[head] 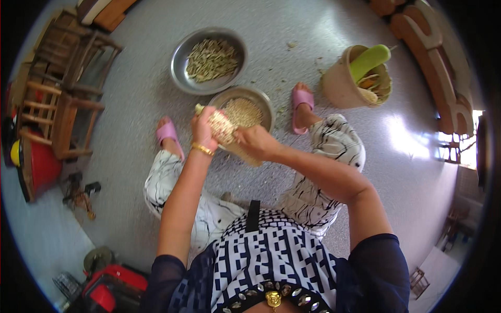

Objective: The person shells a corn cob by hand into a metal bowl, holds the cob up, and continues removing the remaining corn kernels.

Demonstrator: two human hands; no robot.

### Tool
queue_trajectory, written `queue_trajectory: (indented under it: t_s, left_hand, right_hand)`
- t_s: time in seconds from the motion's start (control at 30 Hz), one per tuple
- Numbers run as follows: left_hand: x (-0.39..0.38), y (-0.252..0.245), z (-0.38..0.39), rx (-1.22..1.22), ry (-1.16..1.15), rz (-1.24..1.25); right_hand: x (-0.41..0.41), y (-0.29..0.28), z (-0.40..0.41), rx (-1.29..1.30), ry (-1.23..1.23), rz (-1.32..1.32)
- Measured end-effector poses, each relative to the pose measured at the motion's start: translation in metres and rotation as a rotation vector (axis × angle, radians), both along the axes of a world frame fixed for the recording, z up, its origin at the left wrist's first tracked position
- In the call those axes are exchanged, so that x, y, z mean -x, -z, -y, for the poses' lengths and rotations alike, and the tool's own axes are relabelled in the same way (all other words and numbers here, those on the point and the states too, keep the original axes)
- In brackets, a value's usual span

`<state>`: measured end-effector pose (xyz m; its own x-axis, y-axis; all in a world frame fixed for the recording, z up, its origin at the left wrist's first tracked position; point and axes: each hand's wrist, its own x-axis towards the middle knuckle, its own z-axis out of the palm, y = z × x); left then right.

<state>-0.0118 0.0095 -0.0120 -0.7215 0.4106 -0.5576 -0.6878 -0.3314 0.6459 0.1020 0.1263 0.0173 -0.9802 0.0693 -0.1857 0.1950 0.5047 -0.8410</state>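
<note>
Above the near metal bowl [269, 102], my left hand [204, 129] grips an ear of corn [222, 127] with pale kernels and some bare reddish patches. The fingertips of my right hand [256, 141] press on the ear's lower right end. Loose kernels [243, 111] lie in that bowl. A long pale piece, perhaps a cob, shows below my right hand; its lower end reaches over the bowl's near side. Beyond stands a larger metal basin [176, 74] with greenish pods or pieces [212, 60] in it.
A beige bucket [340, 84] with scraps and a light green object [370, 62] stands right of my right foot. Wooden chairs [74, 121] are at the left, wooden seating [442, 66] at the right. Small scraps lie on the floor near the bowls.
</note>
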Motion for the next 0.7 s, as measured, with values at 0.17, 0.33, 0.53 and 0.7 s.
queue_trajectory:
  t_s: [0.17, 0.33, 0.53, 0.7]
  left_hand:
    - [-0.001, -0.014, -0.001, -0.029, 0.042, 0.031]
    - [0.006, -0.013, 0.005, -0.017, 0.000, 0.011]
    - [0.004, -0.018, 0.001, 0.072, -0.021, -0.043]
    - [0.014, -0.022, 0.007, -0.097, 0.026, 0.019]
  right_hand:
    - [0.002, 0.007, -0.001, -0.002, 0.106, 0.059]
    - [0.001, -0.012, -0.003, 0.170, 0.102, 0.015]
    - [-0.001, -0.007, -0.002, -0.037, -0.073, -0.068]
    - [-0.003, -0.001, 0.002, -0.009, -0.023, -0.141]
